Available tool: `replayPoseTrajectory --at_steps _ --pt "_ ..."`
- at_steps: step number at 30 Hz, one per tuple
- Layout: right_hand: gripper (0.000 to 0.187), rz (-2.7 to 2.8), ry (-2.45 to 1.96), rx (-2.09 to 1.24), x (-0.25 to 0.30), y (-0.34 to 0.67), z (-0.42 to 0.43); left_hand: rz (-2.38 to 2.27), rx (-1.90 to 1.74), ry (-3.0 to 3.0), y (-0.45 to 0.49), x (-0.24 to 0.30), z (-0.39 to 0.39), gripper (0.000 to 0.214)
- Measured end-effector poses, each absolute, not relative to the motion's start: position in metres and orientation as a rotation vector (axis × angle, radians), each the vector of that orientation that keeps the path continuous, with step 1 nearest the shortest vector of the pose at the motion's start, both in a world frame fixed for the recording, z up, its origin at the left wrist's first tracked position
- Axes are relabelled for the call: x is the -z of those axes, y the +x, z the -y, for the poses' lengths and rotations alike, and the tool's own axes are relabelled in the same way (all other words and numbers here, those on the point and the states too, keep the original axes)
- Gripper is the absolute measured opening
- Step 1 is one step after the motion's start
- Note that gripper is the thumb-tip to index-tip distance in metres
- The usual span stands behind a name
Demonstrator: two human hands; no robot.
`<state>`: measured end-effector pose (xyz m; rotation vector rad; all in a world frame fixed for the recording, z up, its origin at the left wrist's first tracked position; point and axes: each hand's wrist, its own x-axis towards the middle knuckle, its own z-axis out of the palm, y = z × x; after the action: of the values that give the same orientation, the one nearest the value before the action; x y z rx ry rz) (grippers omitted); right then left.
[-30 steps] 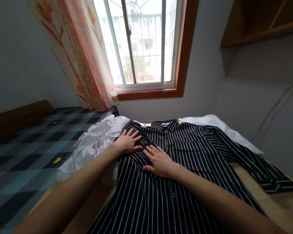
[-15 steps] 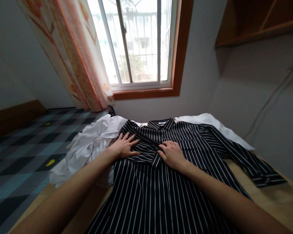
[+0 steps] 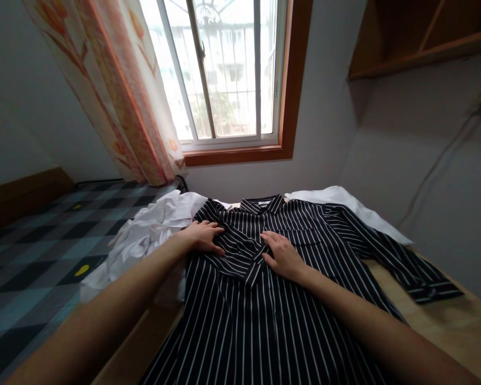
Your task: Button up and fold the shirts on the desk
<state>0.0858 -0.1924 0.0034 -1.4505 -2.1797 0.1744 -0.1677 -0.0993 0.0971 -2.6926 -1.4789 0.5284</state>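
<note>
A black shirt with white stripes (image 3: 240, 321) lies spread front up, its collar (image 3: 263, 205) at the far end. One sleeve (image 3: 236, 255) is folded inward across the chest, its cuff near the middle. My left hand (image 3: 206, 235) rests on the folded sleeve near the shoulder, thumb apart from the fingers, open. Beside the cuff, my right hand (image 3: 282, 255) lies palm down on the chest, fingers stretched out. The other sleeve (image 3: 393, 262) extends out to the right.
Crumpled white clothing (image 3: 144, 240) lies left of the shirt, and more white cloth (image 3: 344, 200) shows behind its right shoulder. The wooden tabletop (image 3: 444, 326) is beneath. A checked bed (image 3: 36, 256) stands left, a window (image 3: 232, 80) ahead, a wooden shelf (image 3: 420, 53) upper right.
My left hand has drawn its spread fingers closer together and shifted slightly up the folded sleeve. The folded sleeve lies smoother, with its cuff a little lower. My right hand stays nearly in place.
</note>
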Motion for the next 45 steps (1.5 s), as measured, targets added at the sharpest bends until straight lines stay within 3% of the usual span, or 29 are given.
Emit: replayPoseTrajectory --at_steps 5,12,18,23,25,31,36,40,45 --pt "0.062 2.432 -1.305 -0.258 -0.009 0.085 0.199 1.334 -0.169 -2.546 -0.156 -0.105 0.079 0.060" --pt "0.078 2.607 -1.260 -0.406 -0.014 0.090 0.205 1.576 -0.322 -2.399 -0.183 -0.066 0.051 0.083" --pt "0.084 2.590 -1.254 -0.530 -0.014 0.098 0.221 1.591 -0.354 -2.413 -0.184 -0.062 0.050 0.086" --pt "0.068 2.442 -1.253 -0.695 -0.029 0.132 0.252 1.562 -0.374 -2.382 -0.178 -0.071 0.051 0.081" --pt "0.060 2.291 -1.390 -0.537 -0.032 0.163 0.266 1.529 -0.354 -2.366 -0.173 -0.076 0.053 0.077" --pt "0.050 1.776 -2.081 0.358 -0.013 0.277 0.308 1.372 -0.205 -2.433 -0.140 -0.091 0.072 0.067" --pt "0.031 1.785 -2.460 0.531 0.006 0.314 0.335 1.209 -0.062 -2.596 -0.088 -0.092 0.101 0.059" --pt "0.024 1.581 -2.458 0.224 -0.017 0.319 0.329 1.096 0.181 -2.888 -0.041 -0.092 0.137 0.053" --pt "0.031 1.128 -1.732 -0.727 -0.073 0.290 0.307 1.016 0.806 -3.625 0.016 -0.098 0.208 0.045"
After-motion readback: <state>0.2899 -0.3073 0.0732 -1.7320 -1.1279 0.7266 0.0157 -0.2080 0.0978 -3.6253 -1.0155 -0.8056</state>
